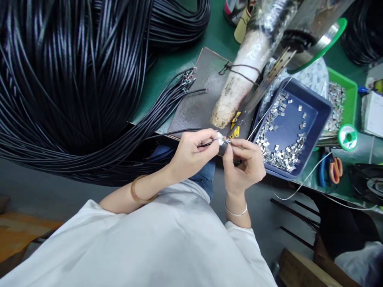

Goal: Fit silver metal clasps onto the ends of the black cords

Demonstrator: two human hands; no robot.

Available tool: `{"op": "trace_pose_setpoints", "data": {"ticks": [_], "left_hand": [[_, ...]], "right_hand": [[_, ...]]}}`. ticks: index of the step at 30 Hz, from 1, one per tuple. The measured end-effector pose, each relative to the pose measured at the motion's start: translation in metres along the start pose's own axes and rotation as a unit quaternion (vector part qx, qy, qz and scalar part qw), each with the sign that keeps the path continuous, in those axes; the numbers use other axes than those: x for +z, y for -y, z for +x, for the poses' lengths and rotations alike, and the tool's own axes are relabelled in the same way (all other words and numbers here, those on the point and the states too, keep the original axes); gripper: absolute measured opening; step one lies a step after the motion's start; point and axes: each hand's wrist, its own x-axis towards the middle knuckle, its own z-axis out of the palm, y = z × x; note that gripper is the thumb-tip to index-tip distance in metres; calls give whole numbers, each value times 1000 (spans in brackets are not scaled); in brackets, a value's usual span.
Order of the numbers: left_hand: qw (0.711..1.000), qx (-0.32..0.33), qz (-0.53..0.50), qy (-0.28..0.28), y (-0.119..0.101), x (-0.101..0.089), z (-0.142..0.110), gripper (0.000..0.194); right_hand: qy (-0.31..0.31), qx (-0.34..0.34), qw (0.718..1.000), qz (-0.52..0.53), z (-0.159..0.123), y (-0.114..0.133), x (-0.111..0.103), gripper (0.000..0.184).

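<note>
Near centre, the left hand (194,153) pinches a thin, round black cable (179,130); the right hand (243,164) pinches what seems its bared wire end (228,141). That looks unfinished; stripped black cable ends (187,79) lie farther left.

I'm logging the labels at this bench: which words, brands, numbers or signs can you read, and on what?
None can be read.
Small spool, green and white end: any lettering is too small.
White object at the right edge: any print is too blurred.
Cardboard box, lower right: any marking is too blurred.
</note>
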Motion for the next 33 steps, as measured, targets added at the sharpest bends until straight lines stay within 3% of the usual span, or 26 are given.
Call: {"op": "trace_pose_setpoints", "data": {"ticks": [9,33], "left_hand": [[994,87,55,-22,-3,0,3,10],[998,45,33,-9,2,-1,-3,10]], "right_hand": [[-9,-19,999,-43,6,5,-1,14],[2,-33,999,-33,3,2,-1,12]]}}
